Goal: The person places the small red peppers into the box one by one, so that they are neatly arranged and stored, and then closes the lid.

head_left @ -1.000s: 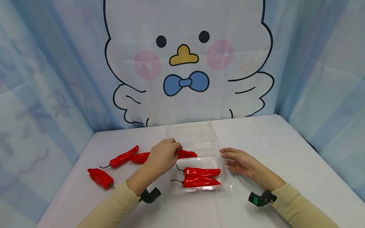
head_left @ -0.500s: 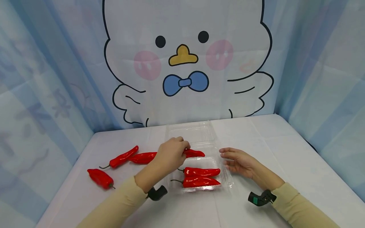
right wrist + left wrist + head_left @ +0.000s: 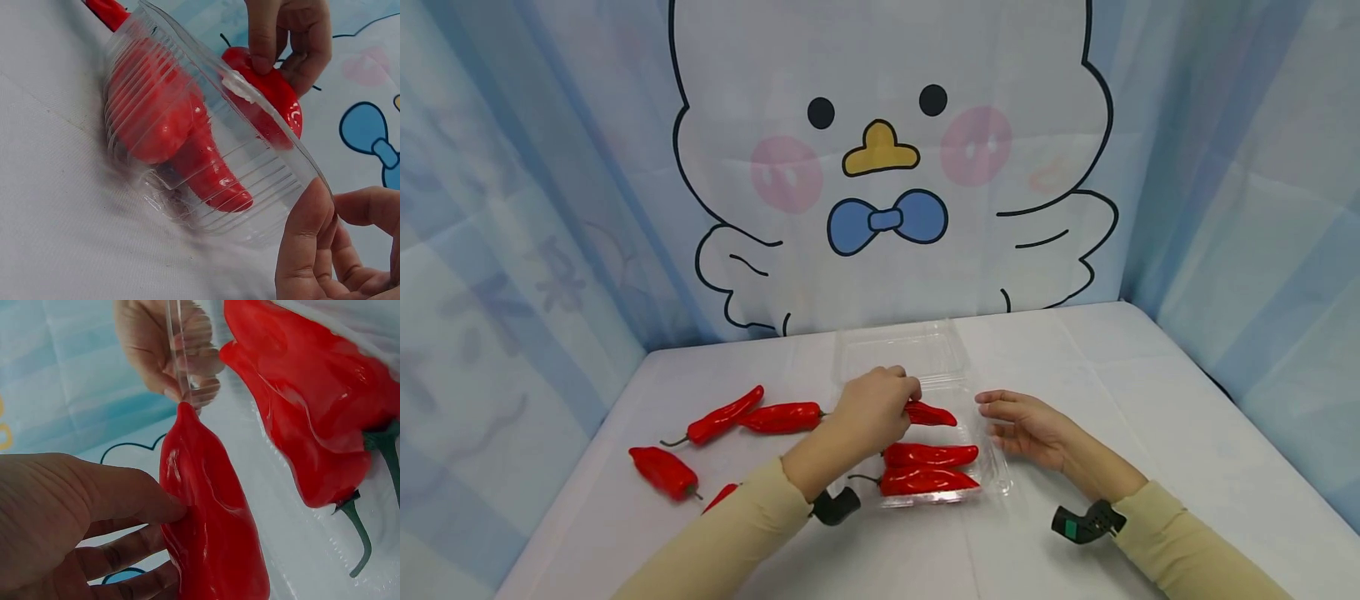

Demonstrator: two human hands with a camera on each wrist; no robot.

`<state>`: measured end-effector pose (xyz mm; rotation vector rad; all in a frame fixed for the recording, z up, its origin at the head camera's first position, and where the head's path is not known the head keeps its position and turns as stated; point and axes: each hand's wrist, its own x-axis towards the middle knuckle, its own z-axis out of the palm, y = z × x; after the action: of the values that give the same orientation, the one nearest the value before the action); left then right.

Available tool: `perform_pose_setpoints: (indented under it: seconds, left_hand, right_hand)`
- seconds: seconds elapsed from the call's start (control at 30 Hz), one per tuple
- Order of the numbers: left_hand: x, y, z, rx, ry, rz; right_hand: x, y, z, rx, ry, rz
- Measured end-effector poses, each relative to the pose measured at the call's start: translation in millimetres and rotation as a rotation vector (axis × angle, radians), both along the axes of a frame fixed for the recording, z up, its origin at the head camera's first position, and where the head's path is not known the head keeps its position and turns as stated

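Observation:
My left hand [image 3: 872, 408] pinches a glossy red chili pepper [image 3: 209, 519] between thumb and fingers, over the back part of a clear plastic clamshell container [image 3: 275, 206]. The pepper's tip points right; its stem end is hidden behind the hand in the head view. Two red peppers lie side by side in the front of the container, the nearer pepper [image 3: 928, 481] against its front wall. At the container's right side, my right hand [image 3: 1026, 425] pinches the rim between thumb and fingers, as the right wrist view shows.
The container's open lid [image 3: 898, 354] lies flat toward the back. Left of it on the white table are several loose peppers, among them a long pepper [image 3: 781, 417] and a wide pepper [image 3: 664, 472]. My left sleeve [image 3: 722, 533] partly covers another pepper [image 3: 721, 497].
My left hand has carried the pepper rightward, farther over the container, then slightly nearer. The loose peppers left of it show more fully. My right hand stays at the container's side.

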<state>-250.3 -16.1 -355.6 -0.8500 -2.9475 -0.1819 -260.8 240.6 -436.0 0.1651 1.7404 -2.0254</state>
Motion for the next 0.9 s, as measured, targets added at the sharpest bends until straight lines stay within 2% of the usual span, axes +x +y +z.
perform_pose_setpoints:
  seconds: [0.47,0.77,0.9]
  left_hand:
    - [-9.6,18.9,-10.5,-0.07,-0.064,-0.002]
    - [-15.9,24.5,-19.4,-0.108,-0.074,-0.057]
    - [-16.0,26.6,-21.2,-0.11,-0.105,-0.065]
  right_hand:
    - [0.1,0,-1.6,-0.006,-0.003,-0.003]
    - [0.1,0,-1.2,-0.015,-0.001,0.008]
    - [0.2,0,-0.5,-0.018,-0.006,0.006]
